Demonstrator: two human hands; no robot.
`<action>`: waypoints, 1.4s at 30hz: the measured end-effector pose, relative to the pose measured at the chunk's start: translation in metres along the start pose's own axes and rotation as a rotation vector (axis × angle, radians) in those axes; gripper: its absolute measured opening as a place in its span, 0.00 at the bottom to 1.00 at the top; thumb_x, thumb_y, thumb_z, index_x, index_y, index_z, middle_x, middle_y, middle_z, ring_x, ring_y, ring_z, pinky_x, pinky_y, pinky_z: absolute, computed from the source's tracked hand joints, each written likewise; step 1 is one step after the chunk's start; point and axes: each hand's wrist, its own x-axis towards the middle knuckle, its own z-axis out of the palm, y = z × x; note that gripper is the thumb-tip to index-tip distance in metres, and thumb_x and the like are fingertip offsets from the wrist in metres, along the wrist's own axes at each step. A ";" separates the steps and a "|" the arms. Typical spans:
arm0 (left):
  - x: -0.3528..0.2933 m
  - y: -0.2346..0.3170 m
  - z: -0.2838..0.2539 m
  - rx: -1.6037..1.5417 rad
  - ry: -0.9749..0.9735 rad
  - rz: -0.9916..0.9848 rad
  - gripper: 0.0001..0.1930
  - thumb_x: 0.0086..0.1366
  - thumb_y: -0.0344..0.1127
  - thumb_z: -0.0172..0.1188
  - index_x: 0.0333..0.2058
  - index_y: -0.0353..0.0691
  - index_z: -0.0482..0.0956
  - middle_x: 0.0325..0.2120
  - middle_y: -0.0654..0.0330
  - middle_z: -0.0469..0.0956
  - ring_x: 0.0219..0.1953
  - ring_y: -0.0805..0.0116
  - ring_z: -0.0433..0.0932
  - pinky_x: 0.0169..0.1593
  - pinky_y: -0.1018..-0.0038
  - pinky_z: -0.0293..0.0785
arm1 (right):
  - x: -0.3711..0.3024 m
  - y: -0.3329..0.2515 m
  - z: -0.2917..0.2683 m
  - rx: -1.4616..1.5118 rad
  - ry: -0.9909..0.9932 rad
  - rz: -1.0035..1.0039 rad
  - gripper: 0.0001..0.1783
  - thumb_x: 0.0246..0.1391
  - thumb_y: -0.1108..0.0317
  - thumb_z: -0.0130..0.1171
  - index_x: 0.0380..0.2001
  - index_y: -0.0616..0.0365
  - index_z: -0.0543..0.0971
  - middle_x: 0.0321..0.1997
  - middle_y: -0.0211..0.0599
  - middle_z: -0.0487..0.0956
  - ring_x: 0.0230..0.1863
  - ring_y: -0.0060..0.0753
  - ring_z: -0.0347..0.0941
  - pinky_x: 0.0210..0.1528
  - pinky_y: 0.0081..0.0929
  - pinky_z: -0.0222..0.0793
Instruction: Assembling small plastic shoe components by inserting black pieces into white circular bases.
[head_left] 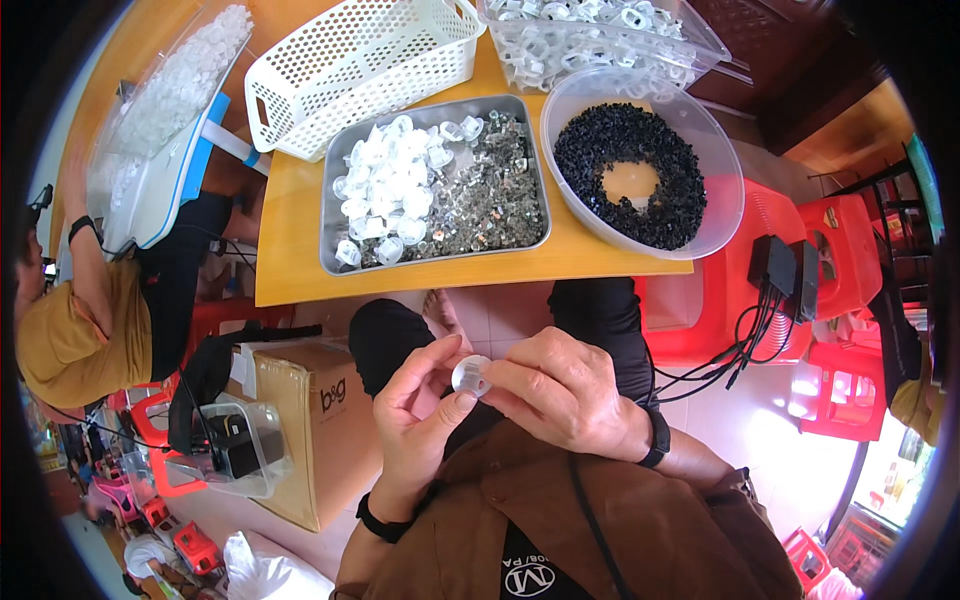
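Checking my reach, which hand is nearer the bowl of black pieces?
Right. Your right hand is left of the bowl, toward you; your left hand is farther left.

Bright light throws white glare across the floor [745, 425] at right, while fisheye edges curve into black.

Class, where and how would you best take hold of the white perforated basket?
Probably grip the basket by its left end, coming from the left: the handle slot there offers an opening to hook into, while the metal tray crowds the near side.
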 end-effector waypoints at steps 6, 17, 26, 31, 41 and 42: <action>-0.002 -0.001 -0.002 -0.042 -0.017 0.024 0.24 0.54 0.17 0.62 0.52 0.28 0.70 0.45 0.55 0.71 0.48 0.64 0.75 0.52 0.70 0.74 | -0.003 -0.002 -0.005 -0.100 -0.067 -0.095 0.22 0.33 0.75 0.69 0.38 0.60 0.78 0.32 0.32 0.71 0.25 0.28 0.71 0.23 0.22 0.70; -0.005 0.001 0.000 0.090 -0.025 0.163 0.20 0.52 0.15 0.63 0.45 0.28 0.74 0.44 0.52 0.71 0.47 0.60 0.76 0.51 0.68 0.76 | -0.004 -0.004 -0.001 -0.160 -0.055 -0.159 0.22 0.35 0.76 0.68 0.39 0.63 0.78 0.31 0.32 0.71 0.26 0.28 0.71 0.24 0.22 0.72; -0.002 -0.006 0.002 0.073 0.001 0.137 0.18 0.50 0.14 0.63 0.42 0.28 0.76 0.43 0.52 0.72 0.45 0.63 0.76 0.50 0.71 0.74 | -0.007 -0.002 0.001 -0.082 -0.057 -0.041 0.22 0.36 0.75 0.70 0.39 0.63 0.77 0.30 0.33 0.73 0.24 0.28 0.71 0.21 0.22 0.70; -0.002 -0.007 -0.004 0.160 0.064 0.075 0.18 0.53 0.21 0.63 0.44 0.30 0.74 0.41 0.55 0.73 0.45 0.65 0.73 0.52 0.71 0.68 | -0.004 -0.002 -0.001 -0.078 -0.054 -0.046 0.23 0.36 0.72 0.69 0.41 0.61 0.78 0.33 0.33 0.73 0.26 0.28 0.72 0.25 0.24 0.71; -0.001 -0.007 -0.001 0.054 0.052 0.111 0.18 0.51 0.21 0.66 0.42 0.29 0.76 0.39 0.57 0.73 0.41 0.68 0.74 0.48 0.74 0.70 | -0.008 -0.003 0.002 -0.013 -0.026 -0.006 0.20 0.38 0.72 0.67 0.39 0.63 0.78 0.35 0.34 0.73 0.29 0.31 0.74 0.28 0.26 0.73; -0.001 -0.007 0.000 0.058 0.058 0.115 0.18 0.51 0.21 0.66 0.42 0.30 0.76 0.39 0.57 0.73 0.41 0.68 0.74 0.47 0.75 0.70 | -0.009 -0.003 0.002 -0.014 -0.026 -0.007 0.20 0.38 0.72 0.67 0.39 0.63 0.78 0.35 0.34 0.73 0.29 0.31 0.74 0.28 0.26 0.73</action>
